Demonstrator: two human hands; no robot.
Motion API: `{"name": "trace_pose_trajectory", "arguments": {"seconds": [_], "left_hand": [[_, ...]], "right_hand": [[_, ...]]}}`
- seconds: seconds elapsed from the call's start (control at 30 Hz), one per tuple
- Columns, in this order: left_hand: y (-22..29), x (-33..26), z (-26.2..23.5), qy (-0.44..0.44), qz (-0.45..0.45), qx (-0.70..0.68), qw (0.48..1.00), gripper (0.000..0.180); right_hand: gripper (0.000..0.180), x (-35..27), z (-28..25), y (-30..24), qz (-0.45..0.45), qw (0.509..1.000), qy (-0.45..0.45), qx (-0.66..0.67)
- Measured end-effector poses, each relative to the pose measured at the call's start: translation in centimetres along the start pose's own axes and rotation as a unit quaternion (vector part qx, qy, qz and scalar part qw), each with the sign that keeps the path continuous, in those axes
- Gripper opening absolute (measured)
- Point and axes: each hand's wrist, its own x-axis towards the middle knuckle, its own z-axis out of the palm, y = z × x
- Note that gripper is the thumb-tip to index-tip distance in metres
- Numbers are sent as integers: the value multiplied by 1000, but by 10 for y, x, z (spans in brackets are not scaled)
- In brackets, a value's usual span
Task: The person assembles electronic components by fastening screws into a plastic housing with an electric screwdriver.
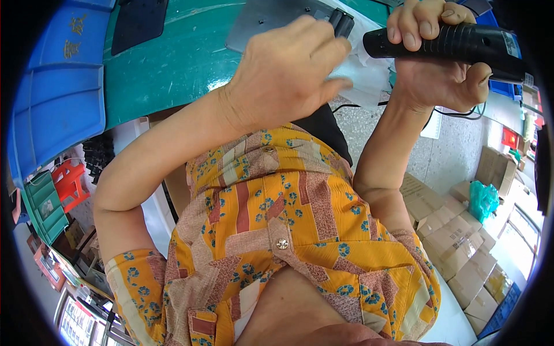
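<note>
My right hand (435,75) is wrapped round a long black tube-shaped tool body (444,49) with a ribbed grip, a small hole and a pale label near its right end. It is held up at the upper right, lying almost level. My left hand (291,72) hovers to its left, apart from it, back turned up and fingers curled; whatever they may hold is hidden. Just beyond the left fingers are short black cylindrical pieces (341,23), close to a grey metal plate (259,26). Beneath both hands runs the green tabletop (179,63), with thin white wrapping (366,81) near its edge.
A dark flat panel (138,26) lies at the far left of the table. Blue plastic bins (66,115) border the left side. A black cable (461,114) hangs below my right hand. Cardboard boxes (456,245) and a teal bag (483,200) are stacked at the right.
</note>
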Motion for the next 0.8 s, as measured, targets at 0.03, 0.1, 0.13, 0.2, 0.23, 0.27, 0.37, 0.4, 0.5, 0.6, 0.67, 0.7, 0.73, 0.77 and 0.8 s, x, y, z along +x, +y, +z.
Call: {"name": "trace_pose_trajectory", "arguments": {"seconds": [0.03, 0.1, 0.13, 0.2, 0.23, 0.27, 0.37, 0.4, 0.5, 0.6, 0.67, 0.7, 0.73, 0.77, 0.8], "left_hand": [[0, 2, 1, -9, -63, -6, 998, 50], [0, 11, 1, -17, -126, -13, 992, 61], [1, 21, 1, 44, -120, -65, 990, 39], [0, 35, 0, 107, -116, -115, 981, 21], [-1, 39, 0, 61, -171, -147, 972, 22], [-3, 42, 1, 14, -225, -179, 958, 22], [-13, 52, 7, -62, -274, -192, 941, 19], [-14, 51, 8, -60, -275, -190, 940, 19], [-14, 49, 10, -28, -250, -178, 951, 16], [-11, 50, 9, -55, -249, -123, 959, 14], [-10, 55, 7, -99, -244, -93, 960, 13], [-10, 54, 7, -98, -246, -92, 960, 13], [-9, 53, 7, -95, -242, -83, 962, 13], [-9, 53, 8, -93, -238, -75, 964, 13], [-9, 53, 8, -93, -238, -75, 964, 13]], "right_hand": [[61, 1, -3, 0, 3, 1000, -16, 3], [61, 3, -11, 5, 6, 999, -32, 4], [61, 4, -16, 10, 5, 998, -39, 55], [61, 5, -19, 14, 5, 993, -51, 108], [61, 5, -16, 13, 5, 993, -52, 107], [61, 6, -13, 14, 5, 993, -54, 106], [60, 6, -8, 12, 5, 994, -49, 95], [60, 6, -9, 9, 5, 994, -49, 94], [59, 6, -3, 7, 4, 995, -48, 91], [58, 5, -1, 4, 2, 996, -42, 85], [57, 4, -4, 1, 1, 996, -34, 78], [57, 4, -5, 1, 1, 996, -34, 78], [57, 4, -5, 2, 1, 996, -33, 77], [57, 3, -5, 2, 2, 997, -33, 76], [56, 2, -4, 1, 2, 997, -31, 74]]}}
